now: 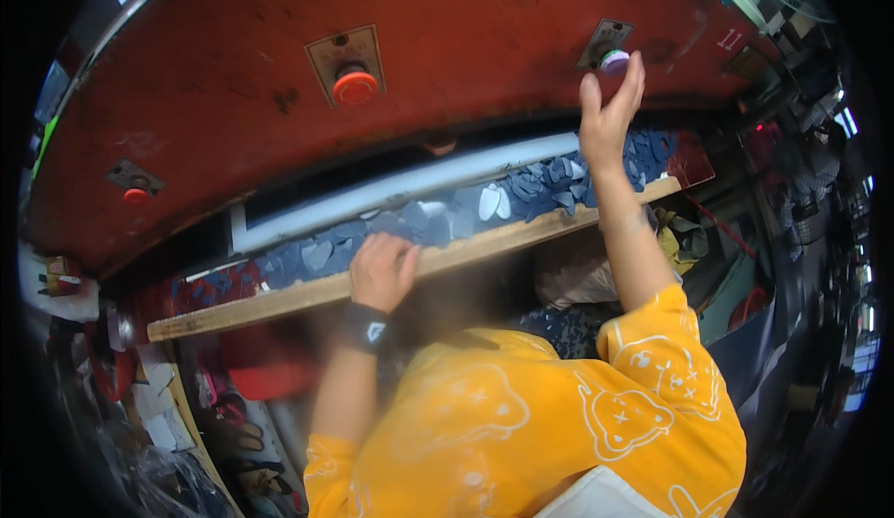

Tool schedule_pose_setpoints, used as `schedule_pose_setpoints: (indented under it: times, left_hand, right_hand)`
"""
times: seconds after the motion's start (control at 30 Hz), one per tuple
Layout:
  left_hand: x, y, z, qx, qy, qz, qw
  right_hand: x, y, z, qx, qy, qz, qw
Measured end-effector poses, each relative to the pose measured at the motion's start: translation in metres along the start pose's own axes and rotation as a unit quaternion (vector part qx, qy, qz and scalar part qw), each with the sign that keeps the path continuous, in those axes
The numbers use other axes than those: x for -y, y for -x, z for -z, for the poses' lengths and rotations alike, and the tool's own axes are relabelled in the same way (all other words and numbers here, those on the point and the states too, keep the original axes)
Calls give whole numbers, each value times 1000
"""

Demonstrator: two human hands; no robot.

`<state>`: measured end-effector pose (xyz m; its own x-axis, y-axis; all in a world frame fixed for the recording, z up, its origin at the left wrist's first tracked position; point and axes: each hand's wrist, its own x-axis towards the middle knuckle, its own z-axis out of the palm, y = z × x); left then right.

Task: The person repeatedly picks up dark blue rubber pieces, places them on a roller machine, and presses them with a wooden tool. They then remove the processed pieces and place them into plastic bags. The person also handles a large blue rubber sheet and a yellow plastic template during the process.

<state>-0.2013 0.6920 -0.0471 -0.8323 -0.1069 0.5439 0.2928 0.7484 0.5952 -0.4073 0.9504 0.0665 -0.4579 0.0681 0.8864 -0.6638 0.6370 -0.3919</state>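
My right hand (610, 117) is raised to the red machine panel with fingers stretched and thumb apart. Its fingertips are at a purple push button (615, 61); whether they press it I cannot tell. My left hand (384, 271), with a dark band on the wrist, rests by the wooden edge strip (456, 257). Its thumb stands apart from the fingers, which reach over flat blue-grey cut pieces (545, 187); I see nothing held in it. Two paler oval pieces (494, 202) lie among the loose pieces between my hands.
The red machine front (484, 43) carries a large red button (355, 87) and a smaller red button (136, 195) at the left. Behind the pieces runs a pale bar (400, 187). Sandals (250, 437) lie below at the left, and bundled cloth (684, 238) at the right.
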Motion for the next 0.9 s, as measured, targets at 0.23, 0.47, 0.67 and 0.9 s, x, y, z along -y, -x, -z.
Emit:
schedule_pose_setpoints:
  times: [0.23, 0.47, 0.67, 0.9]
  left_hand:
    - [-8, 12, 1, 24, -33, 53, 998]
    - [-13, 11, -3, 9, -59, 66, 996]
    - [-14, 13, -4, 20, -63, 74, 995]
    - [-21, 9, 2, 46, -41, 93, 994]
  right_hand:
    - [54, 130, 71, 490, 5, 74, 869]
    - [68, 125, 65, 521, 57, 83, 847]
    - [76, 126, 67, 484, 64, 92, 868]
    - [73, 66, 51, 727, 55, 38, 684]
